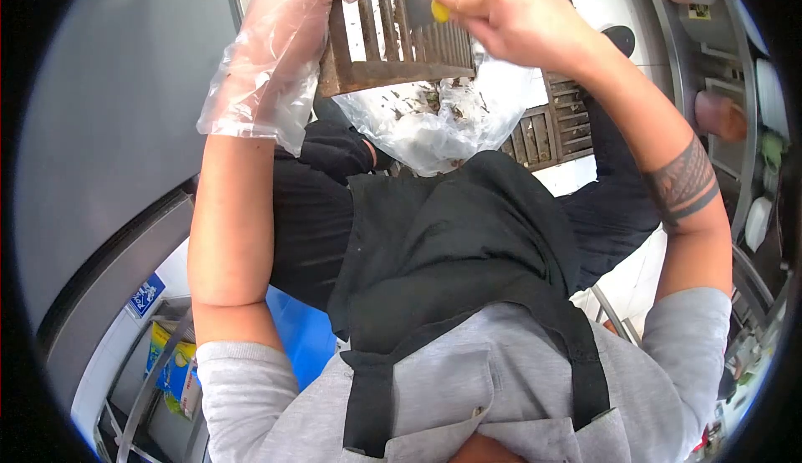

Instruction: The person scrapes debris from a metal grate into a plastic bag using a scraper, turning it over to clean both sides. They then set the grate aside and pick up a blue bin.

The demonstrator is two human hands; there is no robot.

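Far centre, the gloved left hand (280, 41) closes its grip on the left edge of a rusty grate (393, 49) above a debris-flecked plastic bag (434, 129), while the right hand (518, 16) pinches a yellow-handled scraper (426, 10) against its bars.

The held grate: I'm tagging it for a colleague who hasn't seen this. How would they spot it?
From the black apron mid-picture, go up to the clear bag flecked with debris. The rusty grate hangs just above it, gripped by the gloved left hand while the bare right hand holds a yellow-handled blade to its bars. Unlike the other grate lying beyond, it is held aloft.
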